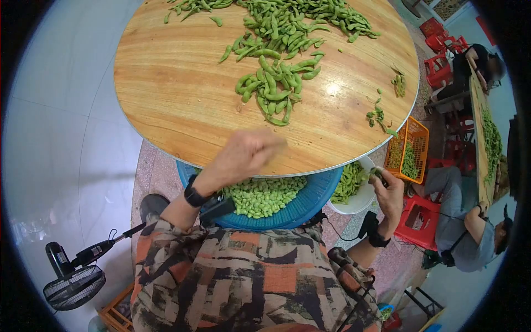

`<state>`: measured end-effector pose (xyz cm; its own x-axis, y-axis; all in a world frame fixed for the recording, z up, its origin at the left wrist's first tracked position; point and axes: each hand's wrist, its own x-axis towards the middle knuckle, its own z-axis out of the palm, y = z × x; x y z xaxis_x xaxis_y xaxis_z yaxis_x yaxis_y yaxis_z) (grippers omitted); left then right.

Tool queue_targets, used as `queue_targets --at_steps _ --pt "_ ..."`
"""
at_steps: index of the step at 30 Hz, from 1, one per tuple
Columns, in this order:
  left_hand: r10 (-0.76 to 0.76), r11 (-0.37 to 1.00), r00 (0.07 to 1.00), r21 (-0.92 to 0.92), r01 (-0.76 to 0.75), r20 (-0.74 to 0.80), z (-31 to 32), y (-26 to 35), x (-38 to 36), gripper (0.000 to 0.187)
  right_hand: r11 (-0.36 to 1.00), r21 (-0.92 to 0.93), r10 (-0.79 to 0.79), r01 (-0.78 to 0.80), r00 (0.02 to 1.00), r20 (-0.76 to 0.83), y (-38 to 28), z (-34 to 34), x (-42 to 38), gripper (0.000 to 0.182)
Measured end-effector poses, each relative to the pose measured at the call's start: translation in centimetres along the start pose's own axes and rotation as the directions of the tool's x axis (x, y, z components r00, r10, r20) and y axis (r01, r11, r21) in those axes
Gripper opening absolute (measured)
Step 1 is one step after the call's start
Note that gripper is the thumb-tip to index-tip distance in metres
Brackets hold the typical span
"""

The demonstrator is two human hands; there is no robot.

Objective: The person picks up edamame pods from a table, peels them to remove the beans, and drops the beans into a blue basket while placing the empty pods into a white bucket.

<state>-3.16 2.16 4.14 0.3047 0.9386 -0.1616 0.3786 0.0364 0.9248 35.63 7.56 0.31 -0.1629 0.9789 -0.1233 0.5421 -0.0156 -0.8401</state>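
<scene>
My left hand [246,155] is above the near edge of the round wooden table [171,99], its fingers curled and blurred; what they hold, if anything, cannot be made out. Green pods [274,88] lie in a pile just beyond it, joining a larger heap at the far side. Below the table's edge, a blue basket [326,193] on my lap holds pale shelled beans [263,196]. My right hand [385,185] pinches a dark green pod or scrap over a white bucket [359,205] of empty-looking pods.
An orange crate [420,145] with green and yellowish pods stands right of the bucket. Beyond it are red stools [417,221] and two people at another table [480,127] bearing pods. A black fan [74,286] stands at lower left.
</scene>
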Motion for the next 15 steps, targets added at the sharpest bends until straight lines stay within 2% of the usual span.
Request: queue_targets --at_steps 1,2,3,4,6,7,9,10,12,13,14,15 --pt "0.179 0.942 0.965 0.318 -0.112 -0.192 -0.4 -0.4 1.3 0.02 0.953 -0.299 -0.062 0.047 0.997 -0.04 1.0 -0.2 -0.2 0.016" --pt "0.396 0.776 0.865 0.616 -0.137 -0.307 -0.8 -0.8 2.3 0.02 0.818 -0.571 -0.133 0.074 0.989 -0.061 1.7 -0.4 -0.2 0.018" --pt "0.401 0.775 0.863 0.617 -0.139 -0.309 -1.0 -1.4 3.1 0.02 0.804 -0.589 0.055 -0.085 0.996 -0.069 1.0 -0.5 -0.2 0.027" --pt "0.425 0.739 0.852 0.66 -0.132 -0.306 -1.0 -2.0 3.9 0.018 0.803 -0.59 0.05 -0.082 0.996 -0.071 0.8 -0.4 0.0 0.027" --pt "0.452 0.699 0.841 0.704 -0.127 -0.297 -1.0 -2.2 4.4 0.018 0.826 -0.563 -0.064 -0.016 0.99 -0.123 0.6 0.1 0.1 0.028" --pt "0.432 0.703 0.844 0.705 -0.095 -0.318 -1.0 -2.1 4.5 0.017 0.827 -0.562 -0.063 -0.02 0.99 -0.128 -0.4 0.6 0.2 0.028" --pt "0.41 0.707 0.845 0.705 -0.057 -0.342 -0.9 -2.0 4.5 0.016 0.961 -0.273 -0.115 0.051 0.967 -0.226 -3.2 1.9 0.4 0.024" --pt "0.408 0.726 0.841 0.685 -0.062 -0.356 -0.9 -2.1 4.4 0.015 0.961 -0.271 -0.116 0.053 0.967 -0.225 -3.7 2.6 0.7 0.024" --pt "0.406 0.743 0.836 0.666 -0.066 -0.37 -1.0 -2.2 4.2 0.015 0.985 -0.044 -0.171 0.166 0.964 -0.203 -4.7 3.9 1.2 0.021" --pt "0.389 0.798 0.823 0.598 -0.077 -0.414 -0.9 -2.2 4.0 0.015 0.985 0.062 -0.144 0.159 0.971 -0.19 -5.4 4.8 1.4 0.019" --pt "0.368 0.847 0.81 0.525 -0.089 -0.456 -0.8 -2.2 3.7 0.015 0.985 0.064 -0.143 0.158 0.972 -0.188 -6.3 5.7 1.5 0.019" --pt "0.365 0.847 0.811 0.525 -0.086 -0.457 -0.8 -2.2 3.5 0.015 0.978 0.131 -0.149 0.163 0.983 -0.112 -7.2 6.6 1.5 0.019"
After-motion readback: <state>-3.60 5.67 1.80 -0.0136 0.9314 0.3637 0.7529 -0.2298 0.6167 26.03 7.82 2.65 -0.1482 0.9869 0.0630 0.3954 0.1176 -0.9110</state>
